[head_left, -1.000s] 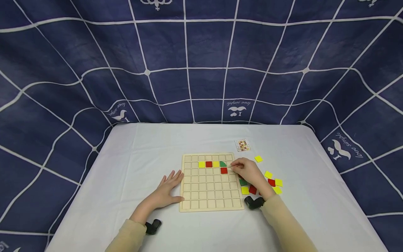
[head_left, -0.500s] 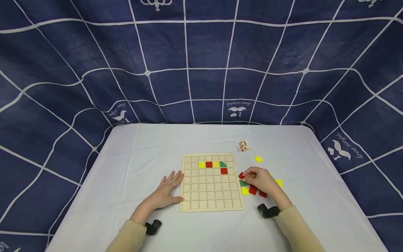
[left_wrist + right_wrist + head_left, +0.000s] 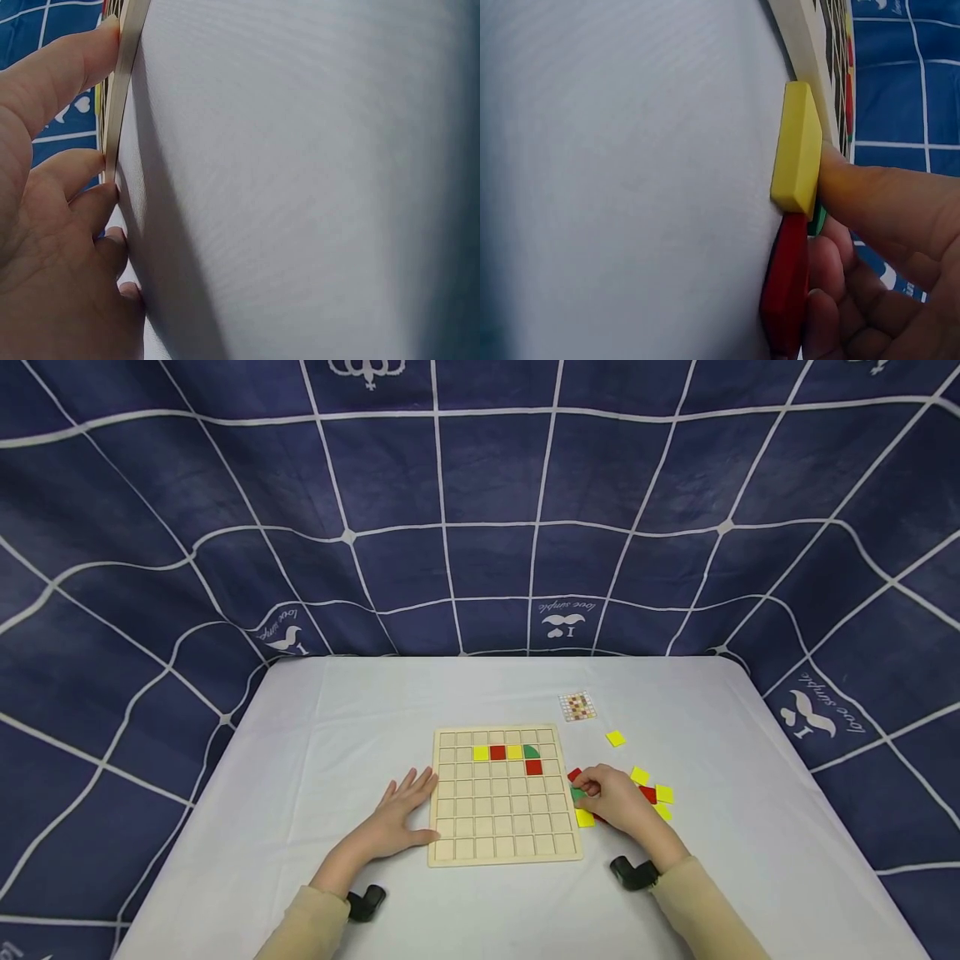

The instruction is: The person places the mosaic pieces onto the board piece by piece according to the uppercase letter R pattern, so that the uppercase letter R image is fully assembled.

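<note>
Movement is showing in the right hand (image 3: 615, 797): it is no longer reaching over the right edge of the wooden grid board (image 3: 502, 827) as it was one second ago, and since half a second ago it is sitting slightly closer to the person, mostly covering red tiles that were then visible right of the board. The left hand (image 3: 397, 817) is keeping its place at the board's left edge, its fingers spreading loosely and touching the rim. Set tiles are staying put on the board: a yellow square (image 3: 481, 752), a red square (image 3: 497, 752), another yellow square (image 3: 514, 752) and a green quarter-circle (image 3: 531, 752), with a second red square (image 3: 533, 767) just below the quarter-circle. Only the head view is showing the pattern card (image 3: 577, 706), lying beyond the board's far right corner; the right wrist view is revealing the thick side of a loose yellow tile (image 3: 795, 150) near the board's edge, and the left wrist view is showing the board's thin side. A green tile (image 3: 577, 794) is lying just right of the board, between the right hand's bent thumb and index finger; whether they are pinching it or merely surrounding it, I cannot tell.
</note>
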{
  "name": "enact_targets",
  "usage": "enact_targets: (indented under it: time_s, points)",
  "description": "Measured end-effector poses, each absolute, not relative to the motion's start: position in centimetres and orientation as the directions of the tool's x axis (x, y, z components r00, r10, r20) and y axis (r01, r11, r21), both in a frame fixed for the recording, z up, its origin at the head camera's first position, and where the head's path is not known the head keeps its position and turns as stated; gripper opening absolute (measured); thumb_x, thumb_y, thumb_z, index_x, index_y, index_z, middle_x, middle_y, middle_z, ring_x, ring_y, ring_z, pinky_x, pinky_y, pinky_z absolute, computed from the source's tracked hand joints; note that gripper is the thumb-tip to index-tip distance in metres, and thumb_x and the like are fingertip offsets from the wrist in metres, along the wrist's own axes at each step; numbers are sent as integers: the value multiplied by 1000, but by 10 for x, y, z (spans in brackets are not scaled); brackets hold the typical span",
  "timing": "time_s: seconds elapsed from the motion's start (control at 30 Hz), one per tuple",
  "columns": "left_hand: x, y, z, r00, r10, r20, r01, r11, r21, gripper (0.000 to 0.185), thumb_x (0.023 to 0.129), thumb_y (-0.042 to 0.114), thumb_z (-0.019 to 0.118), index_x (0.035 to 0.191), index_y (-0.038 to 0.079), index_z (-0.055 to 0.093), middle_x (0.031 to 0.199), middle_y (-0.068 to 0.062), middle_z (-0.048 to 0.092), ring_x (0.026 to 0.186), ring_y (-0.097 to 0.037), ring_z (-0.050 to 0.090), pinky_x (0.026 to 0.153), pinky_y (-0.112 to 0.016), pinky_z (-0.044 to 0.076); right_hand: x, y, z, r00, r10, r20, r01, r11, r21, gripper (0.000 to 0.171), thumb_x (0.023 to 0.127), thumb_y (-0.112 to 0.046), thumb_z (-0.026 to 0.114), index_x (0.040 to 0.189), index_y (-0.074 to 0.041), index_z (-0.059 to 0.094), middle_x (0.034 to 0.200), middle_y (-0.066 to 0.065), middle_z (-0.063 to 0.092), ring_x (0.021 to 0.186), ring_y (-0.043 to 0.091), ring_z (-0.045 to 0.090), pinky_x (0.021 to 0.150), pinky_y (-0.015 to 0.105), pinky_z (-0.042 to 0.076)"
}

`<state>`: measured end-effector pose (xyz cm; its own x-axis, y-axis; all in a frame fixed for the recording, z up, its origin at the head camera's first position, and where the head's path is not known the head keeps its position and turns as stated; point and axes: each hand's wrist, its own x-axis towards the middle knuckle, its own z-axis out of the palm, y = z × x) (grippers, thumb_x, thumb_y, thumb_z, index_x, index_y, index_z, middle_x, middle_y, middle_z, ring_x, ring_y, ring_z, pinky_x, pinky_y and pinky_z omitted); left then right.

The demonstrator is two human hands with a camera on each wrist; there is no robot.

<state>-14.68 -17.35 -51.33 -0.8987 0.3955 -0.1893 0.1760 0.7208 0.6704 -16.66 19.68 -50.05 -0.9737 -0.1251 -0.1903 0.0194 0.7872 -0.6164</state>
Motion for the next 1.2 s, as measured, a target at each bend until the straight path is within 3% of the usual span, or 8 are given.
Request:
enact_targets:
  time_s: [0.47,0.83,1.2]
  points:
    - [-147,-174,-515,-897,400,-186,183,721,668,90,80,28,81,153,6,33,164,-11,22,154,-34,5,123,-57,-1,-163,198,-498,-966,-117,-229,53,782,-621,11,84,-13,77,84,-13,66,75,0,56,71,14,50,61,21,42]
    - [-147,-173,-515,-898,399,-186,182,722,668,90,80,27,81,153,6,33,164,-11,22,154,-34,5,123,-57,-1,-169,190,-497,-987,-146,-63,-51,666,-744,18,88,-12,73,101,-12,60,82,0,57,72,12,52,61,18,44]
    - [-147,-175,-515,-898,400,-184,186,724,664,91,80,28,81,153,5,33,164,-11,21,154,-35,5,123,-58,-1,-182,160,-492,-989,-92,-116,39,588,-808,11,87,-14,74,97,-13,69,84,1,68,72,12,63,66,21,51]
